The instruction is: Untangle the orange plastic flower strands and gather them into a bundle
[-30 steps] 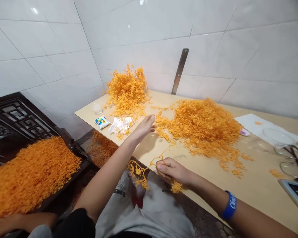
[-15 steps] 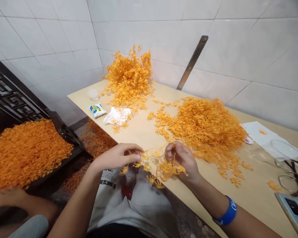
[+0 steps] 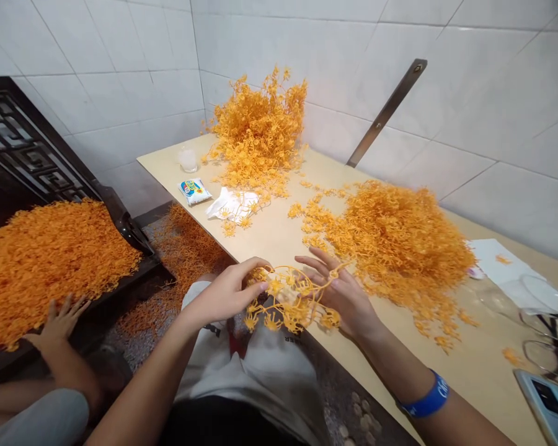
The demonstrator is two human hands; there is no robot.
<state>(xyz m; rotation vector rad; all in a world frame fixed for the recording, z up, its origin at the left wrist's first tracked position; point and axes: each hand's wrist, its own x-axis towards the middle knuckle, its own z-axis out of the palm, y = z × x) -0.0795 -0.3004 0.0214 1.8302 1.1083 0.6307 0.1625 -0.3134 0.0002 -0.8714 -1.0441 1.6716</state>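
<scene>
My left hand (image 3: pixel 235 294) is closed, thumb and fingers pinching a sprig of orange, spidery plastic flowers (image 3: pixel 291 297). The sprig hangs over my lap at the table's front edge, its thin stems looping toward my right hand (image 3: pixel 346 297). That hand's fingers are stretched out and apart, and a stem crosses near its thumb and forefinger. Just beyond it on the table lies a large loose heap of the same orange pieces (image 3: pixel 400 235). A taller orange pile (image 3: pixel 265 130) stands at the table's far end.
Left of the table, a dark carved bench (image 3: pixel 116 217) bears an orange heap (image 3: pixel 65 248), with another person's hand (image 3: pixel 60 319) at its edge. A packet (image 3: pixel 194 191), tissue (image 3: pixel 223 204) and small cup (image 3: pixel 187 160) sit far left; glasses (image 3: pixel 546 347) and a phone (image 3: pixel 546 396) lie right.
My right hand's fingers have straightened and spread from a curled pinch. The sprig has lifted and bunched closer to my left hand. The other person's hand has moved up and right onto the bench edge.
</scene>
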